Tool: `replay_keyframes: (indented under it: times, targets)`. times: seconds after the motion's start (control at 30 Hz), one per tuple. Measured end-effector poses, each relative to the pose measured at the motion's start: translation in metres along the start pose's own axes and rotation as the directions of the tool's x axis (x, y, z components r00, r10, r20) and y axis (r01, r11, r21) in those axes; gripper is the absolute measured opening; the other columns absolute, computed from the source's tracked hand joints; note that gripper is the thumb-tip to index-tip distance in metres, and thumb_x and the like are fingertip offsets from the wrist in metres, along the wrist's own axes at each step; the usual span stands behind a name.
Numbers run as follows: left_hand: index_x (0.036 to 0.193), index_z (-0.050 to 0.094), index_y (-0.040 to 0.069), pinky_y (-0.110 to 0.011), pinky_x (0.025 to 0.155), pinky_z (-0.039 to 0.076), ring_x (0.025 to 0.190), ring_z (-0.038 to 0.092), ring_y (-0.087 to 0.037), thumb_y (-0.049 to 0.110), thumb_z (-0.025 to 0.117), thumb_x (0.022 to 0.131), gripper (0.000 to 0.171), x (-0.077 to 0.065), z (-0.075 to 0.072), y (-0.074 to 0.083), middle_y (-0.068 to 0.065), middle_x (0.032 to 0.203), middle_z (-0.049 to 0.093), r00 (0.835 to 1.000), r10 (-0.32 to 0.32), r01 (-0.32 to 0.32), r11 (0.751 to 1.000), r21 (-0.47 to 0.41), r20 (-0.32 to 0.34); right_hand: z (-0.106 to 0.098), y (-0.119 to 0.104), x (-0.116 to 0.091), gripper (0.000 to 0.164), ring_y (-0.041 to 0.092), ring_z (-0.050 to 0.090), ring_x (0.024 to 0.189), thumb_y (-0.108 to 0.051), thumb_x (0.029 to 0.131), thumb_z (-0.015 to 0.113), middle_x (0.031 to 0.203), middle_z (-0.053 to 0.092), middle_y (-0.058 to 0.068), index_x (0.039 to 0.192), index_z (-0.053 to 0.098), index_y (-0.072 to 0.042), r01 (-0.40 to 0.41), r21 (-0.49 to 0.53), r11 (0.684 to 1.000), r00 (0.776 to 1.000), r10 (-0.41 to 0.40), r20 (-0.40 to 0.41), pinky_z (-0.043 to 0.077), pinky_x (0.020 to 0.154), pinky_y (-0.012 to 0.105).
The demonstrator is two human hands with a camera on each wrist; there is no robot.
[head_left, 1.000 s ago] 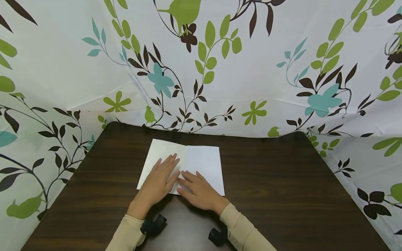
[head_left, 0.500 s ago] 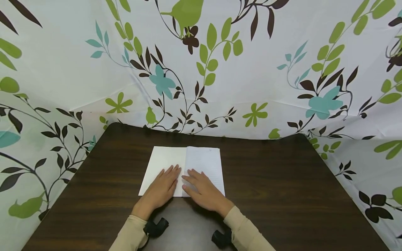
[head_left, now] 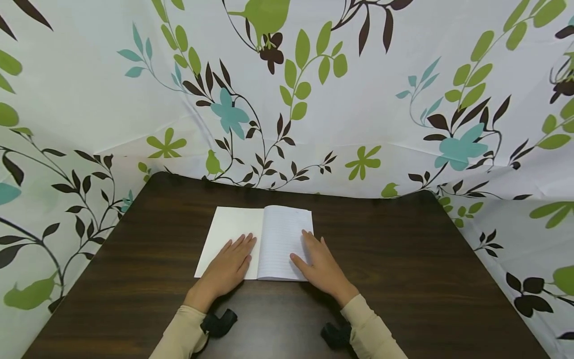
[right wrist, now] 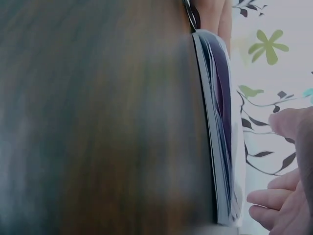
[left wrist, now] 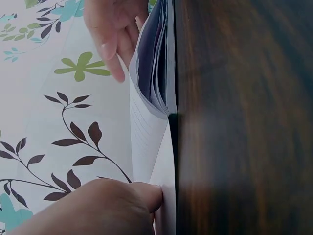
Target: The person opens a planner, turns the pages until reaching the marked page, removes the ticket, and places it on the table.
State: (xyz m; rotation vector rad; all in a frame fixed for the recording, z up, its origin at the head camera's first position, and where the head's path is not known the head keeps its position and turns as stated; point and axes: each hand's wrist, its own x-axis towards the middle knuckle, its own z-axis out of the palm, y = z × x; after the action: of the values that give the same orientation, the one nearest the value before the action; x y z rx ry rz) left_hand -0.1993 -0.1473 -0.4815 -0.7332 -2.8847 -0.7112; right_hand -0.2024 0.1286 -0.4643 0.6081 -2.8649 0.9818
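Note:
An open notebook [head_left: 278, 249] lies on the dark table, a blank inside cover on the left and a lined page on the right. My left hand [head_left: 228, 267] rests flat on the blank side near the fold, fingers straight and together. Over the lined page's right part is my right hand [head_left: 324, 269], fingers extended and thumb apart. In the right wrist view, a gap shows between the right hand [right wrist: 288, 200] and the pages [right wrist: 237, 147]. From the left wrist view, the stacked pages [left wrist: 146, 98] bulge up beside the fold.
A dark wooden table [head_left: 403, 259] spreads out around the notebook. Behind it hangs a white cloth [head_left: 358, 114] printed with leaves, flowers and birds. Black wrist mounts [head_left: 219, 323] sit under the beige sleeves [head_left: 372, 326].
The right hand has moved from the fold to the right across the lined page. The left hand slid down slightly early on, then stayed on the blank side.

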Motion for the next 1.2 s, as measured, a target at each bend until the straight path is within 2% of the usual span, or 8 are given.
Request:
replay_keyframes:
  times: [0.3,0.67,0.8,0.97,1.2]
  targets:
    - [0.153,0.046,-0.003,-0.056,0.124,0.023,0.151,0.036,-0.036,0.016,0.049,0.108,0.049,0.000,0.001,-0.001,-0.018,0.160,0.043,1.000,0.002,-0.002,1.000,-0.003,0.000,-0.003,0.006,-0.003,0.085,0.034,0.031,0.153,-0.043,0.101,0.063,0.162,0.032,0.028,0.155,0.030,0.015,-0.058,-0.053,0.997,0.998,0.059,0.020,0.012,0.127,0.056]
    - [0.153,0.046,-0.003,-0.057,0.124,0.023,0.150,0.036,-0.037,0.016,0.049,0.108,0.049,0.000,0.001,-0.002,-0.019,0.160,0.043,1.000,0.017,-0.017,1.000,0.004,-0.011,-0.002,0.005,-0.001,0.090,0.034,0.033,0.152,-0.051,0.098,0.065,0.161,0.036,0.026,0.154,0.034,0.013,-0.017,-0.081,0.997,0.998,0.022,0.064,0.012,0.126,0.058]
    - [0.152,0.047,-0.004,-0.058,0.123,0.025,0.149,0.038,-0.038,0.016,0.051,0.107,0.049,-0.001,0.001,-0.003,-0.019,0.158,0.045,0.999,0.029,-0.029,1.000,0.006,-0.033,-0.001,0.002,-0.001,0.098,0.032,0.030,0.154,-0.063,0.095,0.062,0.163,0.034,0.022,0.157,0.033,0.009,-0.015,-0.117,0.993,0.994,0.028,0.106,0.009,0.126,0.059]
    - [0.150,0.049,-0.003,-0.058,0.121,0.028,0.147,0.041,-0.039,0.017,0.050,0.107,0.048,-0.001,0.003,-0.005,-0.020,0.156,0.048,0.996,0.055,-0.054,0.998,0.014,-0.067,0.000,-0.003,0.000,0.112,0.032,0.029,0.154,-0.076,0.087,0.063,0.164,0.035,0.019,0.157,0.034,0.006,0.001,-0.152,0.988,0.991,0.019,0.132,0.008,0.125,0.063]
    - [0.153,0.047,-0.003,-0.057,0.123,0.024,0.149,0.038,-0.037,0.018,0.050,0.108,0.049,0.000,0.002,-0.002,-0.018,0.159,0.045,0.999,0.021,-0.021,1.000,-0.019,-0.036,0.004,-0.009,0.001,0.120,0.035,0.030,0.154,-0.077,0.080,0.069,0.164,0.034,0.020,0.158,0.032,0.007,0.056,-0.164,0.985,0.988,-0.032,0.148,0.009,0.123,0.067]
